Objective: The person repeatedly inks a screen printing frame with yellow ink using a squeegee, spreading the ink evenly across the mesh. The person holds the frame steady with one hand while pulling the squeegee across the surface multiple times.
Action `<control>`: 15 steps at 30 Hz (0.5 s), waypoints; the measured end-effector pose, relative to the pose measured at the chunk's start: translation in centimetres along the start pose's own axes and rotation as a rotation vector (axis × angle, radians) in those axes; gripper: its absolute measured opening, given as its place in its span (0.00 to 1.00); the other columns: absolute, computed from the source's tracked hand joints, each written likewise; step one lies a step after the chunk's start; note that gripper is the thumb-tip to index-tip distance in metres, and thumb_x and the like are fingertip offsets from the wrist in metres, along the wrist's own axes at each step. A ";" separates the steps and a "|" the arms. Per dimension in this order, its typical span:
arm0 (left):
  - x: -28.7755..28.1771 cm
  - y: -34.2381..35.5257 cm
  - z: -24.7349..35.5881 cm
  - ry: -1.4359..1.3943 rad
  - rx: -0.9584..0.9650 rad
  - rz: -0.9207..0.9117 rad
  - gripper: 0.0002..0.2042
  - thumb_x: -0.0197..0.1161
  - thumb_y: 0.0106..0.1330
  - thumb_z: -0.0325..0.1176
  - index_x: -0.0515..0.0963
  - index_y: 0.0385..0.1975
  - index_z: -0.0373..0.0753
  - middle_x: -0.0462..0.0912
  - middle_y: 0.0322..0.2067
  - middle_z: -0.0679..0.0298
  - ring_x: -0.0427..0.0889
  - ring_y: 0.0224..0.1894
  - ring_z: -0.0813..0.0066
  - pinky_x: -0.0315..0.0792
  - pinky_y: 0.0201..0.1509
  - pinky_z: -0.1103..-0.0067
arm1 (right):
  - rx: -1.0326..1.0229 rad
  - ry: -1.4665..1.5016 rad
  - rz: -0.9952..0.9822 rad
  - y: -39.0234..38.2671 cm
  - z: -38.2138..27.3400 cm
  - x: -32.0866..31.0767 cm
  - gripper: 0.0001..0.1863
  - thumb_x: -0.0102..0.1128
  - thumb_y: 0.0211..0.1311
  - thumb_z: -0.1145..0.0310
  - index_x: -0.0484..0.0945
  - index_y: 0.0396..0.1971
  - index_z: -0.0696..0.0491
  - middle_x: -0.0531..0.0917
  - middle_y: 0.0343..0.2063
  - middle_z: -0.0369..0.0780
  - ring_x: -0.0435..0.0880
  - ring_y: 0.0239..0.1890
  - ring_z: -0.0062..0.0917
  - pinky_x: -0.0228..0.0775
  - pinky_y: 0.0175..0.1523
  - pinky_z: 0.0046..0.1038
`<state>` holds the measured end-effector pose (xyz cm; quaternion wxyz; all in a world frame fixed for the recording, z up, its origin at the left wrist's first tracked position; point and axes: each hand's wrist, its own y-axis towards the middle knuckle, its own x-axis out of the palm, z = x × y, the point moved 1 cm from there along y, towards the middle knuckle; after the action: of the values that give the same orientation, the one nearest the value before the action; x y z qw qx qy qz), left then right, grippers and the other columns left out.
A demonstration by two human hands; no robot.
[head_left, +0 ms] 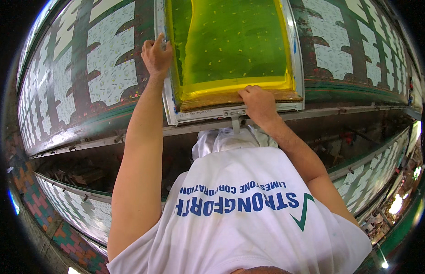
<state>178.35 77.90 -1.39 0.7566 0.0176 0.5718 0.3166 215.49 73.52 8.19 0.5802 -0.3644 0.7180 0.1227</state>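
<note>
Closest to the camera is the person's white shirt [249, 228], printed across the chest in blue and green, with a crumpled pale cloth [235, 140] bunched at the waist. Both bare forearms reach up past it to a metal frame [199, 118], which lies on the desk [354, 91] straight ahead, its near end reaching the desk's front edge. A small metal bracket [236, 122] hangs at the middle of that near end. The right hand [260, 104] is bent over the near end, fingers curled down onto a brown strip [208, 101] lying just inside the frame; its thumb is hard to make out, so how firmly it grips cannot be told. Farther forward, the left hand [156, 57] is closed around the frame's left side, fingers curled. Inside the frame stretches a green mesh [235, 41], bordered in bright yellow along its left and near sides and dotted with small yellow marks. On the desk to either side of the frame, pale pieces with notched edges [112, 59] lie in rows, the left ones faintly patterned, running away toward the curved rim of the view.
</note>
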 end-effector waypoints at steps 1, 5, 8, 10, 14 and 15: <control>-0.1 0.0 0.0 0.000 0.005 0.006 0.21 0.71 0.60 0.42 0.86 0.55 0.50 0.79 0.43 0.57 0.79 0.50 0.56 0.73 0.56 0.61 | -0.035 0.010 0.004 -0.4 0.1 0.2 0.20 0.67 0.52 0.76 0.85 0.48 0.53 0.86 0.42 0.41 0.84 0.49 0.38 0.80 0.51 0.39; -0.2 0.4 0.2 0.020 0.059 0.052 0.18 0.72 0.60 0.39 0.88 0.51 0.48 0.79 0.36 0.56 0.81 0.44 0.55 0.76 0.51 0.62 | -0.153 0.051 -0.094 -1.4 1.3 0.4 0.28 0.70 0.51 0.72 0.78 0.57 0.57 0.80 0.52 0.45 0.79 0.58 0.41 0.73 0.62 0.40; -0.4 0.6 0.3 0.046 0.060 0.013 0.19 0.72 0.60 0.39 0.88 0.53 0.49 0.79 0.36 0.56 0.81 0.44 0.55 0.76 0.51 0.62 | -0.251 0.140 -0.086 -2.8 2.2 0.5 0.33 0.69 0.51 0.73 0.74 0.61 0.58 0.77 0.57 0.48 0.75 0.61 0.44 0.63 0.71 0.44; -0.3 0.6 0.2 0.086 0.042 -0.030 0.20 0.72 0.61 0.39 0.88 0.54 0.49 0.79 0.36 0.56 0.80 0.44 0.56 0.76 0.52 0.63 | -0.314 0.143 -0.019 -3.8 2.8 0.4 0.34 0.67 0.51 0.73 0.73 0.62 0.58 0.77 0.58 0.49 0.74 0.63 0.44 0.62 0.73 0.45; -0.1 0.5 0.0 0.099 -0.028 -0.077 0.20 0.72 0.63 0.38 0.87 0.56 0.50 0.79 0.39 0.59 0.79 0.46 0.59 0.75 0.55 0.64 | -0.320 0.349 -0.080 -5.0 6.2 -0.4 0.31 0.65 0.59 0.71 0.73 0.64 0.58 0.75 0.64 0.51 0.72 0.68 0.47 0.61 0.74 0.46; -0.2 0.4 -0.1 0.098 0.003 -0.058 0.20 0.72 0.63 0.38 0.87 0.57 0.50 0.79 0.39 0.59 0.79 0.46 0.60 0.75 0.55 0.64 | -0.311 0.459 -0.049 -5.2 7.2 -0.6 0.30 0.66 0.61 0.70 0.73 0.64 0.58 0.75 0.64 0.51 0.72 0.68 0.48 0.62 0.73 0.45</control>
<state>178.07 78.13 -1.12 0.7365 -0.0137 0.6090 0.2941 224.33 74.45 7.89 0.3423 -0.4849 0.7940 0.1317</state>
